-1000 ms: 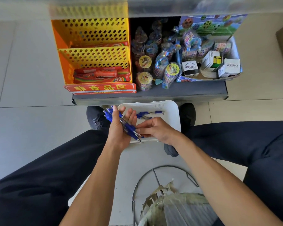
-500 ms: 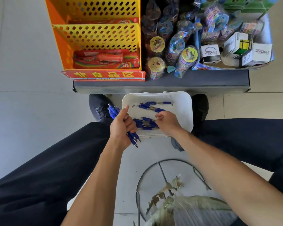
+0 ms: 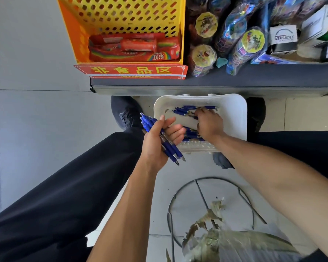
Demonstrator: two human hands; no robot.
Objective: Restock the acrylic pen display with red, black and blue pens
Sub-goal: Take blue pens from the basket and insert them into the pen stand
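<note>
Right now my left hand (image 3: 157,142), at centre frame, is closed around a bundle of blue pens (image 3: 162,138), clear-barrelled with blue grips, tips down-right. My right hand (image 3: 209,122) reaches among loose blue pens (image 3: 186,110) in the white basket (image 3: 235,118), fingers curled; whether they grip any I cannot tell.

Lit by bright, even daylight, with pale floor tiles (image 3: 36,120) nearly washed out and only soft shadow under the shelf (image 3: 212,80) edge. Bent strongly by the wide lens, with straight lines bowed toward the edges. Smeared by motion blur at the lower right, around the wire basket (image 3: 212,205).
</note>
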